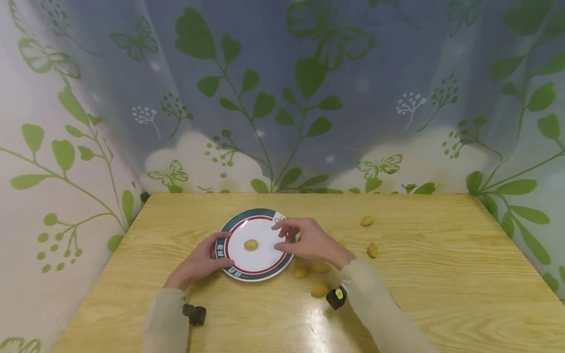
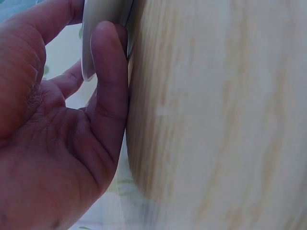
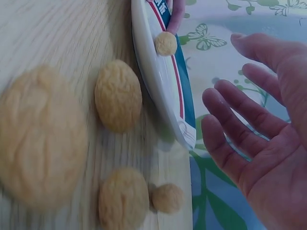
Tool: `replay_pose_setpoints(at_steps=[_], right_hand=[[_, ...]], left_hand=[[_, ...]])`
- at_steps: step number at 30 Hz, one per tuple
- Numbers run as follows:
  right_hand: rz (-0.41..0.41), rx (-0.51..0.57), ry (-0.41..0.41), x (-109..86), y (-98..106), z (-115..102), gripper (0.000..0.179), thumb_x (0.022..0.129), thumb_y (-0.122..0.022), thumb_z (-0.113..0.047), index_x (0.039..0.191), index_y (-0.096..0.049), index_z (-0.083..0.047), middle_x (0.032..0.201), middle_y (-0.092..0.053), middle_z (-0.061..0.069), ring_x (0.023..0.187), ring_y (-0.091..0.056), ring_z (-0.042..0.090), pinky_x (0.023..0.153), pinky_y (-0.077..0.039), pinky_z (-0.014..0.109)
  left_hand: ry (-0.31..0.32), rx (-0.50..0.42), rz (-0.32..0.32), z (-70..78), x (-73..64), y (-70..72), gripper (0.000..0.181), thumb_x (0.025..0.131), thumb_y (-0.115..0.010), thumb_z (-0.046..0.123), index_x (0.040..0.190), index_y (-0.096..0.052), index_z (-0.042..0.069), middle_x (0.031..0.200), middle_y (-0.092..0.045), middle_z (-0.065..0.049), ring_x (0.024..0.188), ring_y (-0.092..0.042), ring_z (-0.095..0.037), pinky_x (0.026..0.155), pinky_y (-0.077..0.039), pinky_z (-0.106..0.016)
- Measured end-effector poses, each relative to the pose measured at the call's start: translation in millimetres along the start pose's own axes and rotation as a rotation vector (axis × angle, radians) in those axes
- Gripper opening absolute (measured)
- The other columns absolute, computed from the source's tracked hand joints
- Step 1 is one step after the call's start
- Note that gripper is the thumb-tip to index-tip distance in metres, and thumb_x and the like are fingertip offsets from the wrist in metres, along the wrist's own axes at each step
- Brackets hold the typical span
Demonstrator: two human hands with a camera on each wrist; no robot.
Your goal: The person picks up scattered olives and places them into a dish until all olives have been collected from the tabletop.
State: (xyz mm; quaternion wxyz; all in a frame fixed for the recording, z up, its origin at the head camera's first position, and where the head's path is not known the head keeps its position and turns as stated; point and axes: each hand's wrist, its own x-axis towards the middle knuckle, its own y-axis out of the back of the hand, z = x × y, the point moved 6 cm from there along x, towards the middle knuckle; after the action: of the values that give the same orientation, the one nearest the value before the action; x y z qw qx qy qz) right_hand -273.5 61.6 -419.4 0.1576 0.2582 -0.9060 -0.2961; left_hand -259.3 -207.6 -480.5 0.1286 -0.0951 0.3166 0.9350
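A white plate with a dark green rim and a red ring lies left of the table's middle. On it sits one yellow-brown oval, wrinkled like a small potato. My left hand grips the plate's left edge; in the left wrist view the rim passes between its fingers. Over the plate's right side hovers my right hand, fingers loosely bent and apart. Nothing shows in its grasp in the right wrist view, where the palm faces the camera.
Several more potato-like ovals lie on the wooden table near the plate's lower right and under the right forearm. Farther right are two others, one oval behind the second oval. A leaf-patterned curtain hangs behind the table.
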Motion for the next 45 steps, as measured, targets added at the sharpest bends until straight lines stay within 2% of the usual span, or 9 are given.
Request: replay_pose_setpoints(at_steps=[3,9,13,19,24,28,33,41,45], right_hand=[[0.006,0.006,-0.007,-6.3,6,0,0.038,0.089,-0.078,-0.023,0.124,-0.071,-0.010,0.100,-0.073,0.005,0.086,-0.067,0.012,0.072,-0.055,0.024],[0.019,0.010,0.003,-15.7,14,3,0.037,0.090,-0.078,-0.025,0.124,-0.070,-0.011,0.104,-0.073,0.012,0.089,-0.069,0.013,0.071,-0.056,0.026],[0.022,0.014,-0.035,-22.0,18,5,0.039,0.090,-0.079,-0.026,0.125,-0.070,-0.013,0.107,-0.073,0.011,0.091,-0.069,0.013,0.075,-0.057,0.026],[0.048,-0.004,-0.057,-31.6,22,11,0.040,0.089,-0.080,-0.028,0.126,-0.070,-0.015,0.109,-0.072,0.008,0.091,-0.069,0.013,0.077,-0.057,0.026],[0.074,-0.012,-0.031,-39.3,27,14,0.040,0.089,-0.080,-0.025,0.127,-0.070,-0.015,0.107,-0.073,0.005,0.091,-0.068,0.012,0.075,-0.057,0.027],[0.083,-0.026,-0.008,-45.1,33,14,0.038,0.089,-0.080,-0.024,0.126,-0.070,-0.017,0.107,-0.073,0.008,0.091,-0.069,0.013,0.074,-0.058,0.028],[0.082,-0.039,-0.014,-50.8,40,14,0.036,0.089,-0.080,-0.024,0.125,-0.070,-0.023,0.107,-0.073,0.009,0.092,-0.070,0.013,0.074,-0.059,0.028],[0.094,-0.042,-0.018,-56.4,47,13,0.037,0.089,-0.080,-0.023,0.125,-0.070,-0.019,0.105,-0.074,0.010,0.093,-0.070,0.014,0.074,-0.059,0.031],[0.099,-0.051,-0.013,-57.7,49,14,0.038,0.090,-0.080,-0.025,0.126,-0.070,-0.019,0.105,-0.074,0.010,0.093,-0.070,0.014,0.073,-0.059,0.030]], left_hand=[[0.002,0.005,-0.001,0.4,-0.5,-0.1,0.075,0.087,-0.082,0.029,0.151,-0.044,0.016,0.151,-0.045,-0.018,0.126,-0.045,-0.033,0.108,-0.040,-0.048],[0.002,0.018,0.003,-1.7,-1.3,1.1,0.074,0.088,-0.081,0.029,0.150,-0.044,0.017,0.154,-0.042,-0.020,0.130,-0.043,-0.035,0.113,-0.038,-0.054],[0.005,0.015,0.001,-2.8,-0.7,0.6,0.075,0.087,-0.082,0.030,0.150,-0.044,0.017,0.153,-0.043,-0.019,0.128,-0.044,-0.035,0.110,-0.039,-0.052],[0.023,0.013,-0.001,-3.8,-1.5,-0.6,0.076,0.087,-0.082,0.031,0.151,-0.043,0.018,0.155,-0.042,-0.019,0.130,-0.043,-0.035,0.114,-0.038,-0.056],[0.022,0.023,0.001,-2.7,-1.5,-0.5,0.075,0.087,-0.082,0.032,0.151,-0.044,0.019,0.153,-0.043,-0.018,0.127,-0.045,-0.033,0.106,-0.041,-0.047],[0.011,0.020,0.003,-1.4,-0.6,-0.1,0.075,0.087,-0.082,0.031,0.151,-0.045,0.018,0.150,-0.046,-0.017,0.123,-0.046,-0.030,0.097,-0.041,-0.039],[0.019,0.017,0.004,-2.0,-1.4,-0.1,0.075,0.087,-0.082,0.030,0.151,-0.044,0.018,0.150,-0.046,-0.018,0.123,-0.046,-0.031,0.099,-0.041,-0.040],[-0.006,0.020,-0.001,-1.4,-0.7,-0.4,0.074,0.087,-0.082,0.029,0.150,-0.045,0.016,0.149,-0.047,-0.018,0.124,-0.047,-0.031,0.103,-0.042,-0.042],[-0.017,0.017,-0.002,-1.4,0.5,0.3,0.074,0.087,-0.082,0.029,0.150,-0.045,0.016,0.147,-0.048,-0.017,0.123,-0.047,-0.031,0.099,-0.042,-0.040]])
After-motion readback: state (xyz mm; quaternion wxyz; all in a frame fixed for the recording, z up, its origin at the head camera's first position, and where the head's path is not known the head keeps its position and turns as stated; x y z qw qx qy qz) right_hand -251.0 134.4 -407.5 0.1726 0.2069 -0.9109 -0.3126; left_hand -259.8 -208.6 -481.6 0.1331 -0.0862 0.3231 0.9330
